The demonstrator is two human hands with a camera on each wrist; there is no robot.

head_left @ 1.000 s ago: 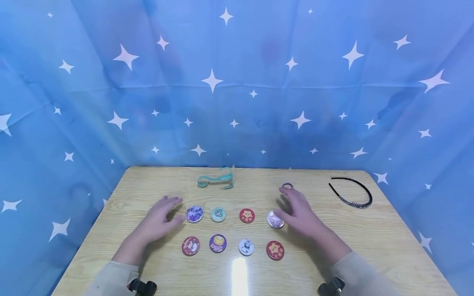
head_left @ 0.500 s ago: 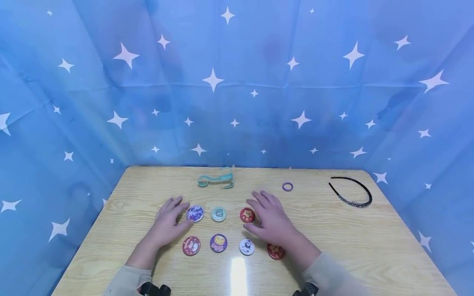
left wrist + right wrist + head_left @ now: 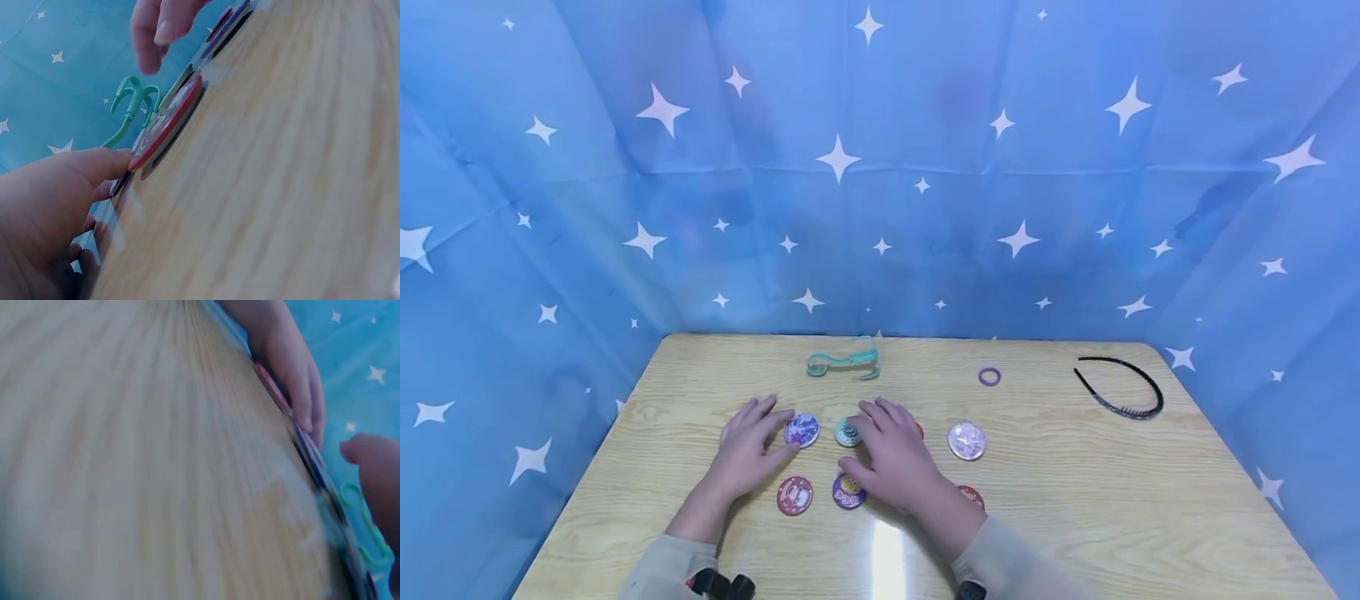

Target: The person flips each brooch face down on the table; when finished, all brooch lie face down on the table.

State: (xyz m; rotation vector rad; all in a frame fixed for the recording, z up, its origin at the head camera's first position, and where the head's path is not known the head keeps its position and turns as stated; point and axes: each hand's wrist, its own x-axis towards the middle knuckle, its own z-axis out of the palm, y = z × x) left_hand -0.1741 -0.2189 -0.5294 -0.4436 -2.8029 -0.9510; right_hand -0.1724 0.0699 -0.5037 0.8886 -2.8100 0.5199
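Left hand (image 3: 747, 454): thumb and index finger curve about the left side of violet-blue badge (image 3: 802, 430), flat on counter (image 3: 1075, 483); cannot tell whether gripping.
Right hand (image 3: 895, 462): fingers loosely spread, hovering; index finger by teal badge (image 3: 846, 432), thumb by purple badge (image 3: 848, 494).
Far side: teal hook (image 3: 861, 357), purple hair tie (image 3: 989, 384), headband (image 3: 1131, 412).
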